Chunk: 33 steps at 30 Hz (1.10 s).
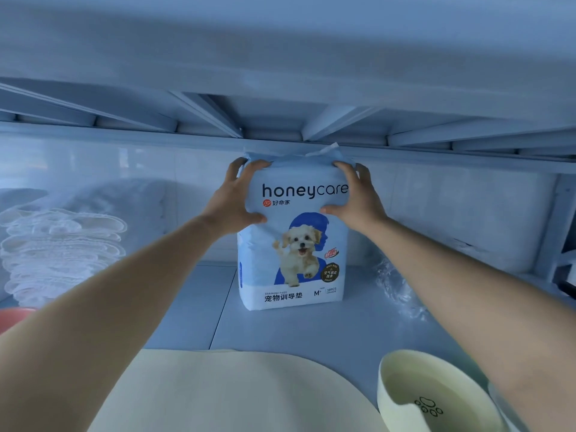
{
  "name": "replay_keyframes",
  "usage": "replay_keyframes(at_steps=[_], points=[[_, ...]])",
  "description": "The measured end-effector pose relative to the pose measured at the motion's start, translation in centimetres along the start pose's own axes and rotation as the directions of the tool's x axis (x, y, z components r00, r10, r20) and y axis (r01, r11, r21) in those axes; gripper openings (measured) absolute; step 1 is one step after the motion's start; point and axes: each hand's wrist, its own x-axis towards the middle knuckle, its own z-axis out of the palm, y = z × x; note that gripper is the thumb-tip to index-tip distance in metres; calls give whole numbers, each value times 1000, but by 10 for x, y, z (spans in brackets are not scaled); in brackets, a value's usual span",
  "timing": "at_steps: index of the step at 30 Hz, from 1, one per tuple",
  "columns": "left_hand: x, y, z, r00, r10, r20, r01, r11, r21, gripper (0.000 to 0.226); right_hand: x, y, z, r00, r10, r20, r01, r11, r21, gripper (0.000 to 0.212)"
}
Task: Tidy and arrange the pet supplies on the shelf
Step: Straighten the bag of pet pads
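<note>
Pet-supply storage rack, home or shop unclear: metal shelf (280,328) carries training-pad pack (293,263) at 12 o'clock, paw-print bowl (436,385) at 5 o'clock.

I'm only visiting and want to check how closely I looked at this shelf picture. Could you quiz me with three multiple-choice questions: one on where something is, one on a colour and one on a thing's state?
1. Where is the paw-print bowl relative to the honeycare pack?
A) nearer the camera, to the right
B) on top of it
C) behind it, to the left

2. What colour is the shape behind the puppy on the pack?
A) red
B) green
C) blue

3. How is the pack placed?
A) lying flat
B) upright
C) upside down

Answers:
1 A, the bowl sits at the front right of the shelf.
2 C, a blue silhouette frames the puppy.
3 B, its lettering reads level and its base meets the shelf.
</note>
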Motion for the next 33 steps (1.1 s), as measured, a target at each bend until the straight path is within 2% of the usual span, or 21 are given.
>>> replay_keyframes(at_steps=[7, 14, 18, 20, 22, 24, 26, 29, 31, 33], points=[[5, 3, 13, 999, 43, -19, -45, 992, -119, 95, -32, -5, -8, 970, -14, -242, -14, 994, -112, 71], [11, 48, 58, 997, 75, -11, -75, 966, -247, 95, -40, 32, -48, 966, 46, -254, -88, 984, -156, 71], [9, 61, 70, 996, 80, 46, -76, 993, -96, 97, -38, 49, -64, 991, 64, -115, -88, 973, -215, 81], [-2, 55, 68, 994, 104, 17, -105, 993, 54, 94, -43, 48, -62, 998, 40, -51, -51, 969, -241, 88], [-21, 45, 68, 982, 191, -15, -177, 936, 306, 90, -57, 48, -57, 1000, 7, -25, -14, 959, -284, 94], [-44, 36, 76, 943, 322, 88, -322, 811, 488, 89, -80, 53, -49, 997, -59, 42, 71, 910, -408, 90], [-67, 27, 87, 879, 416, 234, -474, 701, 533, 85, -103, 59, -37, 969, -108, 220, 211, 824, -525, 77], [-92, 20, 105, 834, 426, 350, -551, 618, 561, 71, -128, 70, -19, 880, -108, 463, 395, 707, -586, 66], [-100, 16, 119, 810, 399, 429, -584, 611, 534, 61, -134, 74, -16, 867, -134, 479, 428, 692, -581, 59], [-105, 12, 131, 775, 300, 556, -601, 621, 503, 60, -136, 75, -18, 873, -164, 460, 437, 683, -586, 53]])
